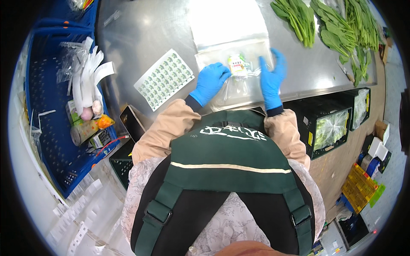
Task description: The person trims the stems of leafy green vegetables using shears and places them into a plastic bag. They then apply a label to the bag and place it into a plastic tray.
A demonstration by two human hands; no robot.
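My left hand (210, 82), in a blue glove, rests over clear plastic bags (235, 92) on a metal table. Its thumb and fingertips are bunched together at the left side of the printed patch (237, 65) on the top bag; whether they pinch anything is hidden. On the patch's other side, my right hand (273, 80), gloved in blue too, is held with thumb and fingers apart and nothing between them. A sheet of green-and-white stickers (165, 79) lies to the left of my left hand.
Bunches of leafy greens (333, 30) and a knife (346, 72) lie at the table's right. A blue crate (48, 134) with packets and paper strips stands left. A phone-like dark screen (132, 123) leans near my left forearm. Black crates (307, 124) with bagged greens sit below the table edge.
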